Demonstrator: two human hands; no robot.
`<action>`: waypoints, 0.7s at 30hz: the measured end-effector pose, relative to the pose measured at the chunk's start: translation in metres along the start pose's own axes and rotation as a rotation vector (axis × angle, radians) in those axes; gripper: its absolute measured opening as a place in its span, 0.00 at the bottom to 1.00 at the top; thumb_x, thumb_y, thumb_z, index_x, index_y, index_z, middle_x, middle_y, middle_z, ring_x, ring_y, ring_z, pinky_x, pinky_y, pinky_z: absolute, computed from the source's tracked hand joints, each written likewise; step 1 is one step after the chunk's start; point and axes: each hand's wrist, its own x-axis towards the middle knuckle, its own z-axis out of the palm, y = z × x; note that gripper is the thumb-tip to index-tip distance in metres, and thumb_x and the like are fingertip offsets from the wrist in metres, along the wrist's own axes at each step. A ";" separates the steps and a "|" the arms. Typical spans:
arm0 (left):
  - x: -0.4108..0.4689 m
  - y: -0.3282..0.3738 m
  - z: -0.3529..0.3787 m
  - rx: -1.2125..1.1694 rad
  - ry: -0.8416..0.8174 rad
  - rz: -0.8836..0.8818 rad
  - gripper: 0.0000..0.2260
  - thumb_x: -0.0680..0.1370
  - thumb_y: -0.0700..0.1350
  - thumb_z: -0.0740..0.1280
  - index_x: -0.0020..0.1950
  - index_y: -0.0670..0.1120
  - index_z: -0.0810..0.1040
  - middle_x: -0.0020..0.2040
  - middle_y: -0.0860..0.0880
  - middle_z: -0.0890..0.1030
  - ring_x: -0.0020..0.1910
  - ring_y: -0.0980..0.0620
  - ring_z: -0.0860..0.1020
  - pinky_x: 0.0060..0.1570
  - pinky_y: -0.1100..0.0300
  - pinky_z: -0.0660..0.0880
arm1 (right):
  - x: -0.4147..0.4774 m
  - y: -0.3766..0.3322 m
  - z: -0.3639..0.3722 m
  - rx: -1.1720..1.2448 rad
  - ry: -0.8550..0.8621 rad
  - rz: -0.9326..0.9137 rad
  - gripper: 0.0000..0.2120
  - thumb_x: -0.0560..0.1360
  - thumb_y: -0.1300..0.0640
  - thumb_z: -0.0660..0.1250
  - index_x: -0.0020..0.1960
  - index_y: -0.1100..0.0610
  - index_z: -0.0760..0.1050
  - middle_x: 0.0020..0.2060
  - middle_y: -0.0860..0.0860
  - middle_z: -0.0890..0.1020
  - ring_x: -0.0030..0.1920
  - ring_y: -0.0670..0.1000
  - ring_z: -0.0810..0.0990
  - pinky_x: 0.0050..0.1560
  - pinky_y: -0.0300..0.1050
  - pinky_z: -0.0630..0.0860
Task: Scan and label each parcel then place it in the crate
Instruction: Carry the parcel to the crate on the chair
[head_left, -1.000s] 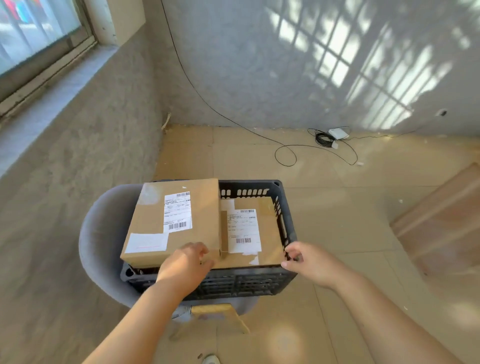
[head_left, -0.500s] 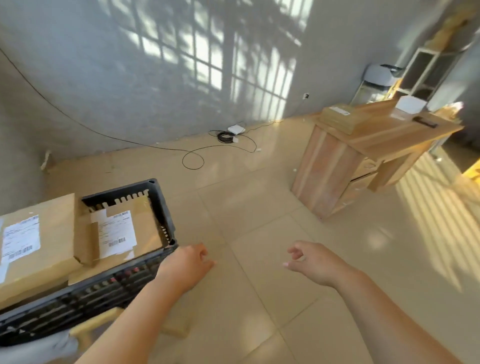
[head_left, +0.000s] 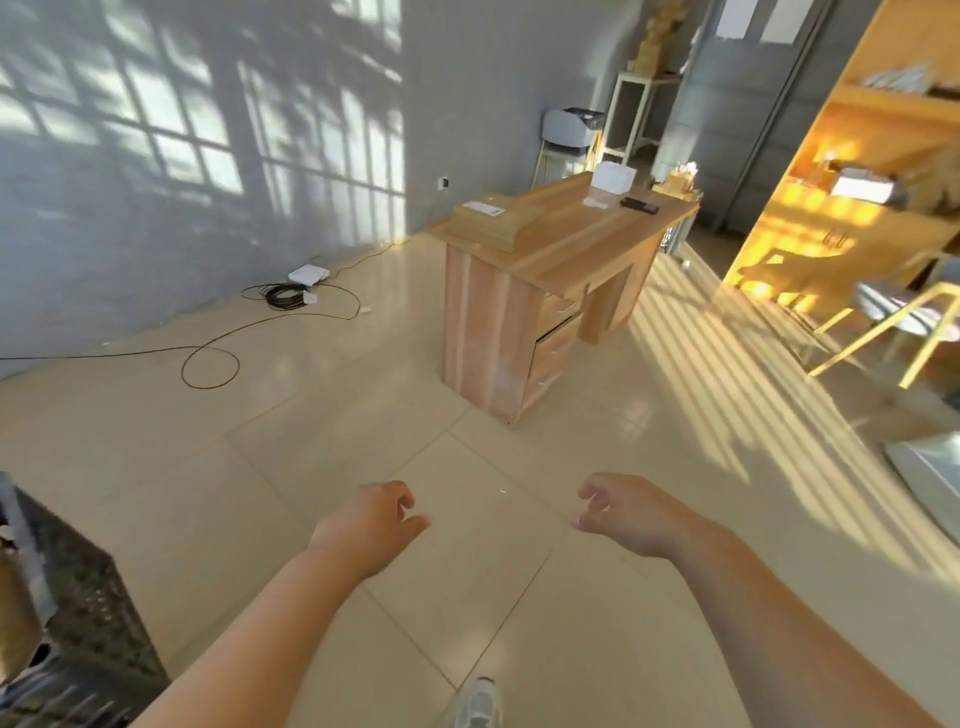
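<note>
At the far left edge the black crate (head_left: 78, 623) is only partly in view, with a cardboard parcel (head_left: 13, 613) showing at its rim. So little of it shows that how it sits cannot be told. If it rides above the rim, another box stacked on it could slide off.

On the floor beyond, a black cable (head_left: 210, 368) lies in a loose loop. A foot drifting that way, with a carried box blocking the view down, could catch it.

The left hand (head_left: 363, 525) hangs over the tiles holding nothing, its fingers loosely curled.

The next parcel (head_left: 491, 221) lies flat at the near end of the wooden surface (head_left: 587, 249), close to the edge, with what looks like a white label on top. A hasty pull could drag it off the corner, and that label could be covered by mistake.

The right hand (head_left: 628, 514) is likewise empty, its fingers relaxed and slightly bent.

Further along the surface lies a dark handset (head_left: 640, 206), probably the scanner. It is near the far edge, where a sweeping arm might knock it off.

To the right, a chair (head_left: 893, 322) with yellow legs juts into the sunlit floor, and the glare could hide it.
</note>
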 end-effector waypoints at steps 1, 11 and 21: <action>0.022 0.015 0.003 0.018 0.002 0.019 0.15 0.74 0.59 0.65 0.56 0.53 0.75 0.51 0.55 0.77 0.49 0.54 0.75 0.51 0.59 0.73 | 0.014 0.012 -0.013 0.004 0.007 0.014 0.21 0.75 0.45 0.68 0.64 0.52 0.72 0.55 0.47 0.76 0.55 0.49 0.74 0.54 0.42 0.69; 0.195 0.141 0.004 0.044 -0.048 0.123 0.16 0.75 0.59 0.64 0.58 0.52 0.74 0.52 0.56 0.77 0.48 0.56 0.74 0.48 0.61 0.70 | 0.129 0.090 -0.138 0.031 0.069 0.115 0.21 0.77 0.44 0.66 0.65 0.52 0.71 0.58 0.49 0.77 0.56 0.49 0.74 0.52 0.42 0.68; 0.345 0.250 0.021 0.029 -0.098 0.107 0.16 0.74 0.58 0.65 0.58 0.52 0.75 0.54 0.55 0.77 0.50 0.55 0.76 0.52 0.59 0.74 | 0.256 0.175 -0.231 0.073 0.063 0.138 0.20 0.76 0.44 0.66 0.65 0.52 0.71 0.58 0.49 0.77 0.56 0.49 0.74 0.50 0.41 0.66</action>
